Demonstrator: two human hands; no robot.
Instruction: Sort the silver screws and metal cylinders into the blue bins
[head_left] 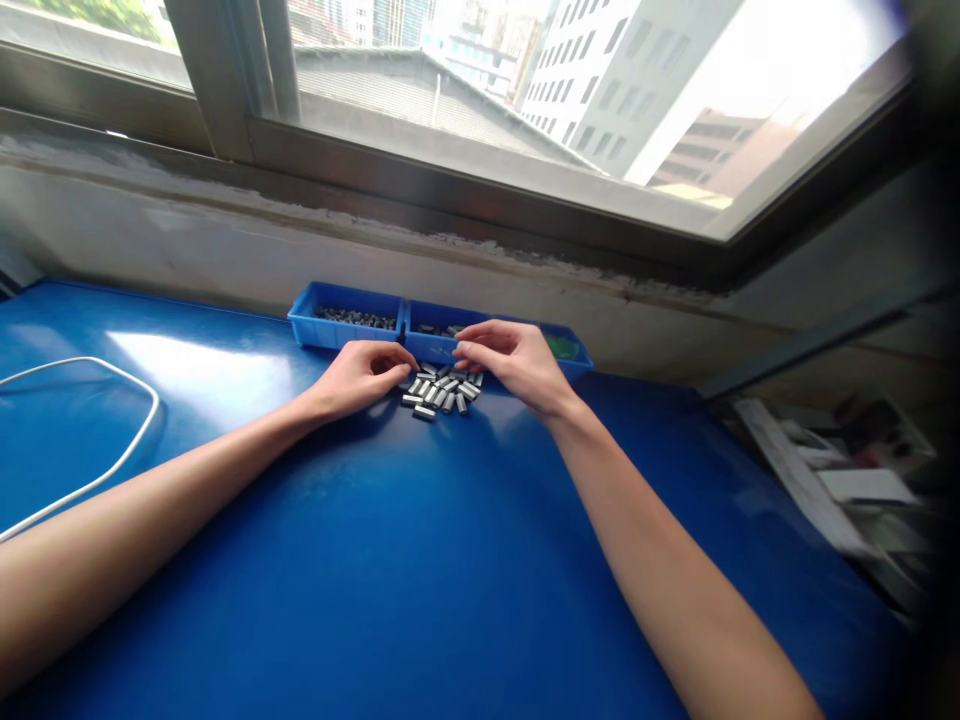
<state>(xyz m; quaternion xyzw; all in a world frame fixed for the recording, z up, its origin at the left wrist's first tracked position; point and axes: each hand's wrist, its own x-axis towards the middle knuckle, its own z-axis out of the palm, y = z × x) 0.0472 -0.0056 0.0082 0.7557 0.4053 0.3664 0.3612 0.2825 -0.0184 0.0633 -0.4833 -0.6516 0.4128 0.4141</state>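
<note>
A loose pile of short silver-and-dark metal pieces (442, 392) lies on the blue table, in front of a row of blue bins. My left hand (363, 380) rests at the pile's left edge, its fingers curved and a gap between thumb and forefinger. Over the pile's right side hovers my right hand (517, 362), palm turned inward, thumb and fingers apart. Nothing shows between the fingers of either hand. The pieces have flat sides, and their exact kind is too small to make out.
Small dark metal parts fill the left blue bin (349, 312); the middle bin (431, 345) holds a few pieces. Something green lies in the right bin (562, 345). A white cable (142, 430) loops across the table's left (360, 580). Window frame and wall stand behind; a cluttered shelf (847, 490) is right.
</note>
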